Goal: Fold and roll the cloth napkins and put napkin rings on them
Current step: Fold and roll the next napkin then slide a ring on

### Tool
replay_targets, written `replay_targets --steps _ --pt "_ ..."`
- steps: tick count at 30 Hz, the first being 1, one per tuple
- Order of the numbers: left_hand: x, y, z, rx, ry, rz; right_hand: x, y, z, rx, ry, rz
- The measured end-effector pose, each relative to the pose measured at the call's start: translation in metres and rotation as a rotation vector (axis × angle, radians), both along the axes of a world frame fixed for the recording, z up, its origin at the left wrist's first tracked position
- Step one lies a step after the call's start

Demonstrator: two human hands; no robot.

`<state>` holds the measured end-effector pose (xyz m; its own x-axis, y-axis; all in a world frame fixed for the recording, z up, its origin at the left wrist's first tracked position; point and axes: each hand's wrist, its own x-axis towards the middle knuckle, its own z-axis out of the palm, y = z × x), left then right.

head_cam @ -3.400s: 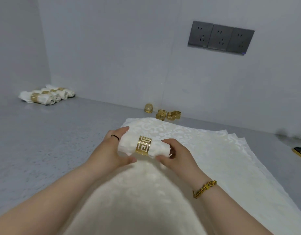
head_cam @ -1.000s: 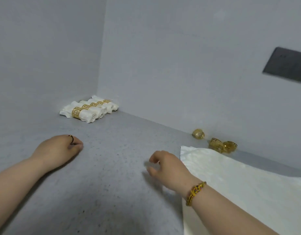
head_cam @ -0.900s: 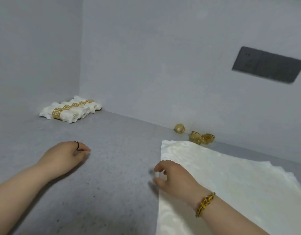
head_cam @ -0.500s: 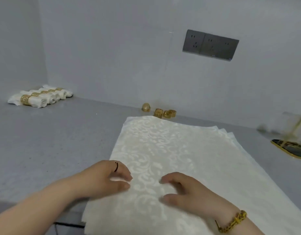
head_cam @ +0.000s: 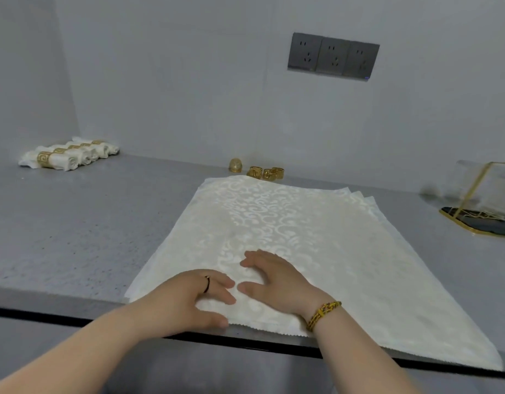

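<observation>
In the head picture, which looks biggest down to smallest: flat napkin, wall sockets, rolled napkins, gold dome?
1. flat napkin
2. wall sockets and row of rolled napkins: they look about alike, so I can't rank them
3. gold dome

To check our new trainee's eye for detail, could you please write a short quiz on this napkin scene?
1. True or false: the left hand and right hand both rest on the flat napkin.
2. Where do the rolled napkins lie? A) at the counter's far left B) in the left hand C) on the flat napkin
3. Which task items lie just past the flat napkin's far edge?
Key: 1 true; 2 A; 3 loose napkin rings.
</observation>
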<state>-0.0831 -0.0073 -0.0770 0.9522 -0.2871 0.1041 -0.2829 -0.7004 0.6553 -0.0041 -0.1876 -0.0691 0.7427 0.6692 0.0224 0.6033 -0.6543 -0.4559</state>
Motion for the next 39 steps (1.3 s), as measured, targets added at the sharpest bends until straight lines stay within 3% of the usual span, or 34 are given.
replay_targets --steps 5,10,13,17,18,20,23,27,30,33,36,39 --pt "0.008 0.008 -0.005 -0.114 -0.062 0.012 0.003 -0.001 -0.004 0.03 -0.025 -0.004" --pt "0.002 0.001 -0.012 0.043 -0.203 0.067 0.004 -0.003 -0.006 0.094 -0.022 -0.012" --pt "0.002 0.0 -0.013 0.133 -0.328 0.186 0.001 -0.004 -0.005 0.255 0.073 -0.055" --pt "0.009 -0.007 0.008 0.416 -0.426 0.309 -0.012 -0.019 0.003 0.317 0.203 0.019" --pt "0.013 -0.007 0.011 0.471 -0.452 0.361 -0.014 -0.024 0.004 0.263 0.138 0.042" --pt "0.016 -0.011 0.014 0.357 -0.369 0.365 -0.018 -0.035 0.008 0.14 -0.068 0.053" --pt "0.025 -0.003 0.012 0.287 -0.413 0.389 -0.017 -0.054 0.019 -0.022 -0.284 -0.001" --pt "0.027 0.018 0.031 0.12 -0.21 0.297 -0.009 -0.092 0.038 -0.193 -0.275 -0.139" --pt "0.028 0.032 0.044 0.099 -0.075 0.192 0.001 -0.118 0.05 -0.31 -0.21 -0.227" --pt "0.03 0.048 0.054 0.09 0.141 -0.034 0.003 -0.135 0.065 -0.256 0.059 -0.263" --pt "0.029 0.07 0.061 -0.079 0.432 -0.259 -0.002 -0.146 0.082 -0.182 0.33 -0.16" --pt "0.031 0.083 0.073 -0.058 0.63 -0.375 0.004 -0.154 0.09 -0.187 0.427 -0.124"
